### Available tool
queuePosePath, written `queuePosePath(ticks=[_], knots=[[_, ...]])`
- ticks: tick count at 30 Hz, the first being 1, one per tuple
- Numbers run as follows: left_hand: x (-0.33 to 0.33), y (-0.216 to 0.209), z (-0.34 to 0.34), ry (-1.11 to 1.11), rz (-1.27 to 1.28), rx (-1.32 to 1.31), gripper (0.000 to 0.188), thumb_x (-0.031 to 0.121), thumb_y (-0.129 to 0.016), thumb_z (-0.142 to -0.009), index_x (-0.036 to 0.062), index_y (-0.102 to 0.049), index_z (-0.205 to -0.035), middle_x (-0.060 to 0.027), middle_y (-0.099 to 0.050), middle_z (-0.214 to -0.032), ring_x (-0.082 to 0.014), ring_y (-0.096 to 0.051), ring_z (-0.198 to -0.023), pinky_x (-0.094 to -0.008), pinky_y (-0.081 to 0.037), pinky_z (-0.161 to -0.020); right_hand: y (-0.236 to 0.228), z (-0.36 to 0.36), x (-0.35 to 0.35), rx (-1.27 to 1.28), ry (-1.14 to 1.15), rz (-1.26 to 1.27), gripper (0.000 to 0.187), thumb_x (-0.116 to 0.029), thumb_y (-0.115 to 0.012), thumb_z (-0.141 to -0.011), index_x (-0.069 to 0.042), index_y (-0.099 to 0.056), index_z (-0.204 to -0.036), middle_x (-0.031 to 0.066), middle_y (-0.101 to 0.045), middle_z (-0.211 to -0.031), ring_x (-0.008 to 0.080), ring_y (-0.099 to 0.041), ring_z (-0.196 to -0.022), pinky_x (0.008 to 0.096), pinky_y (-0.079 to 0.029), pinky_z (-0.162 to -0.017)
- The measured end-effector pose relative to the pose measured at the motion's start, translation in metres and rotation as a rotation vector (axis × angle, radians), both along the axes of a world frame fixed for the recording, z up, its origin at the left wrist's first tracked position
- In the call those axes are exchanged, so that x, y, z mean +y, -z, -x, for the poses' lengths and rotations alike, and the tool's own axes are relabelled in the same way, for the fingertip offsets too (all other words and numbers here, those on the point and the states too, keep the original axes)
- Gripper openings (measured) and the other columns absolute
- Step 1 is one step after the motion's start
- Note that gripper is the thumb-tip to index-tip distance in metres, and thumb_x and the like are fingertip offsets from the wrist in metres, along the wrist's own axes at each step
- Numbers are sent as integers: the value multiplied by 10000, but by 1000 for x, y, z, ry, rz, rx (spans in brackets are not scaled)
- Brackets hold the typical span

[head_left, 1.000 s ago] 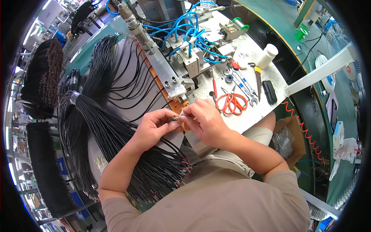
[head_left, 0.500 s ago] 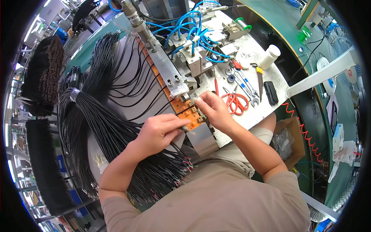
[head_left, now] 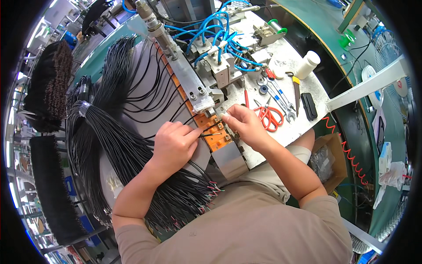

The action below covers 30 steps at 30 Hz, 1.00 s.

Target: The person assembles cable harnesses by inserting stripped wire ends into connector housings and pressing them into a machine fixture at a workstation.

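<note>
My left hand [head_left: 176, 143] pinches a black cable [head_left: 207, 135] close to its end. The cable's tip lies across the orange block [head_left: 218, 143] at the near end of a long rail. My right hand [head_left: 247, 126] is closed at the block's right edge, thumb and forefinger together by the metal clamp head [head_left: 208, 110]. A small pale bit shows at those fingertips, too small to name. Further along the orange rail [head_left: 176, 81], several black cables lie in slots. A large bundle of black cables [head_left: 132, 138] spreads to the left, under my left forearm.
Pneumatic cylinders with blue hoses [head_left: 211, 31] stand beyond the rail. On the white bench top lie red-handled scissors [head_left: 270, 119], wrenches [head_left: 281, 99], a knife with a yellow part [head_left: 296, 90], a black case [head_left: 308, 106] and a white bottle [head_left: 307, 64]. A cardboard box [head_left: 336, 160] sits below, right.
My left hand has moved slightly up and left, from the block's near end to its left side. The cable end now lies across the orange block. My right hand is almost unmoved.
</note>
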<state>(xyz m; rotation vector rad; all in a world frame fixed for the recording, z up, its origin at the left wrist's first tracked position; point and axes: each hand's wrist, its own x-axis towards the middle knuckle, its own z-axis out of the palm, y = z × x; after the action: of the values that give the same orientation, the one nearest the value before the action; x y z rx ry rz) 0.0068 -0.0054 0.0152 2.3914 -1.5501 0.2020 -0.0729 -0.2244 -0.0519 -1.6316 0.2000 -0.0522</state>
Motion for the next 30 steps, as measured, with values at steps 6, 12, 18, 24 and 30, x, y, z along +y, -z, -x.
queuePosePath(ticks=[6,12,18,24,30], knots=[[-2,4,1,56,52,-42,252,75,-717,-685,86,-730,-937,-29,-643,-758,-220,-591,-719,-370,-441,-654,1,1,8,138,59,-272,237,-239,-593,-1003,-18,-546,-930,-23,-512,-732,58,-437,-652,243,-382,-593],[-2,2,3,50,41,-49,265,76,-719,-673,81,-727,-938,-36,-627,-766,-228,-588,-721,-369,-443,-658,5,2,10,91,72,40,231,-235,-592,-1006,-17,-545,-945,-29,-527,-773,58,-456,-683,238,-391,-610],[-2,-6,6,50,110,22,258,91,-709,-674,98,-711,-932,-29,-554,-782,-213,-551,-715,-354,-425,-643,-41,32,19,-313,227,167,172,-172,-610,-985,-19,-539,-952,11,-571,-802,90,-512,-741,233,-411,-661],[4,0,7,57,146,34,279,85,-711,-669,106,-722,-947,-24,-540,-768,-216,-542,-707,-360,-422,-635,-176,86,15,-860,-681,-898,241,-225,-623,-948,-18,-669,-834,96,-501,-593,234,-454,-495,520,-526,-824],[-4,1,5,73,165,52,272,82,-716,-675,109,-731,-945,-19,-535,-739,-216,-545,-701,-358,-425,-639,-218,76,-6,-708,-983,-1024,203,-112,-582,-950,-40,-655,-774,53,-424,-488,185,-376,-383,550,-545,-924]])
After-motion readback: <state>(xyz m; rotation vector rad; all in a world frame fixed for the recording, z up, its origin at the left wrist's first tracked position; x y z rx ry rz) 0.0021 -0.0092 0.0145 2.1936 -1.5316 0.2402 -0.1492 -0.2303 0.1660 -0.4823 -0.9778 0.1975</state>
